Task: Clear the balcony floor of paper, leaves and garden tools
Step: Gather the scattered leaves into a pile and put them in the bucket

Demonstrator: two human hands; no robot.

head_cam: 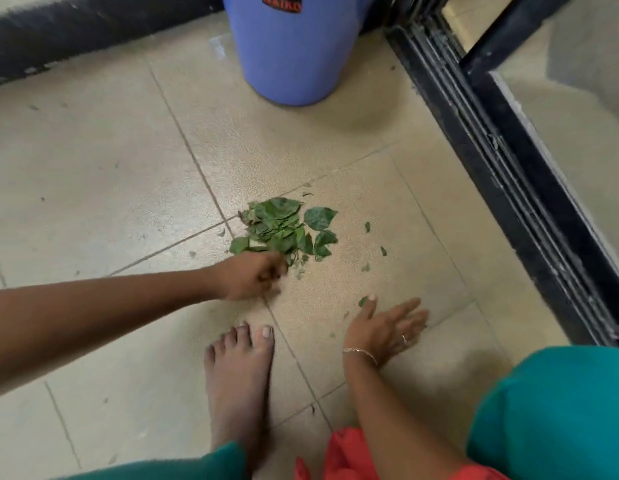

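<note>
The leaf pile (283,230) lies on the tiled balcony floor (110,168), a loose green heap sitting just right of where two grout lines cross. It spreads a little wider from left to right than from near to far. Small torn scraps (367,226) lie scattered to its right and on the near side.

Our left hand (254,277) is the nearer one. It reaches in from the left and meets the near left edge of the heap, so the leaves lie just beyond it and to its right. Its fingers (276,268) are curled down among the nearest leaves. The view is soft there, and we cannot tell whether they already pinch any leaves or only rake at them.

Our right hand (387,327) rests flat on the floor, apart from the heap on its near right side. Its fingers are straight and spread, gripping nothing. The thumb tip touches one small scrap (362,301).

We judge the next move to be a gathering one. The right hand would sweep up and left towards the heap while the left closes in from the other side.

Our bare foot (238,368) stands near the pile. A blue bin (294,53) stands well beyond it, and the black door track (491,150) runs along the right.
</note>
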